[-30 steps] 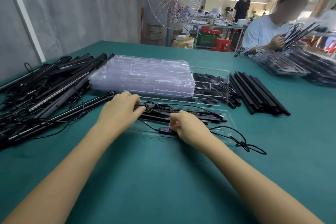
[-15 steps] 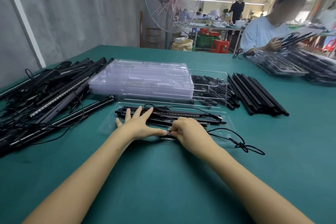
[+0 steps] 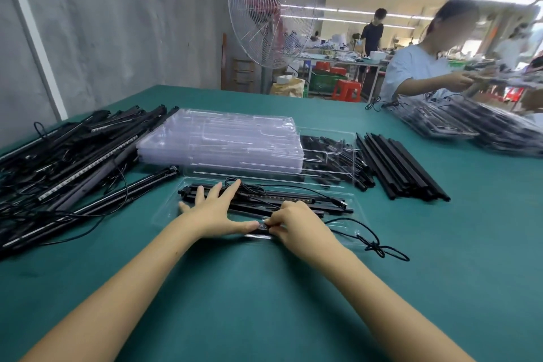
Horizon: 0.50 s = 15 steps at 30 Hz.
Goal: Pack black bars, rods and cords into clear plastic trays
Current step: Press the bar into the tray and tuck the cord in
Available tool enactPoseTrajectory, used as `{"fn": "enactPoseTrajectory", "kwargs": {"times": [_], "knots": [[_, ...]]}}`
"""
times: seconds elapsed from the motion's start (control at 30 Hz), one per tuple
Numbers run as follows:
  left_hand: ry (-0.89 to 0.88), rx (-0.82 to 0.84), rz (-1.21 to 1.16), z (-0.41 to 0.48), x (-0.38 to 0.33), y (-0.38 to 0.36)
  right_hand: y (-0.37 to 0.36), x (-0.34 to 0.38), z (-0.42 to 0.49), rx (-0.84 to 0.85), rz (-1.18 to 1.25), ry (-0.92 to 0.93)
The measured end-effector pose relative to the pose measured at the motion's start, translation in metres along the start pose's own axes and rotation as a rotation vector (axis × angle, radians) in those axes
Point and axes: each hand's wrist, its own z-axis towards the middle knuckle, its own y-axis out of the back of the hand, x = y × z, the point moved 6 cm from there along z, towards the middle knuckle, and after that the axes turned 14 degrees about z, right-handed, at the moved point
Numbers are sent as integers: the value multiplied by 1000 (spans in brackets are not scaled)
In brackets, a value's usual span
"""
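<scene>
A: What was the room like?
B: It was a busy workroom with a big green table [image 3: 264, 303] and a round fan [image 3: 270, 9] at the far end.
A: Where was the clear tray [image 3: 349, 232]?
B: It lay flat on the table near the person, just in front of a stack of empty trays [image 3: 223, 144]. Long, thin black bars [image 3: 296, 200] sat inside it. They ran from left to right.
A: What about the hands?
B: The left hand [image 3: 217, 214] was spread wide open and pressed flat on the bars. The right hand [image 3: 299, 225] had curled fingers and pinched a small black box [image 3: 262, 227] at the tray's near edge. A black cord [image 3: 373, 246] trailed off to the right, onto the table.
</scene>
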Motion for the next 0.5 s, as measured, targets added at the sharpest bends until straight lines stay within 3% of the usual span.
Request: {"fn": "enactPoseTrajectory", "kwargs": {"times": [0.13, 0.23, 0.3, 0.4, 0.5], "knots": [[-3, 10, 26, 1, 3, -7, 13, 9, -8, 96, -64, -5], [3, 27, 3, 2, 4, -7, 53, 9, -29, 63, -113, 2], [6, 31, 9, 1, 2, -5, 87, -5, -54, 112, -167, -146], [-2, -54, 72, -2, -3, 6, 119, -38, -93, 310, -244, -516], [-125, -230, 134, -6, -19, 24, 113, -48, -103, 351, 17, -567]]}}
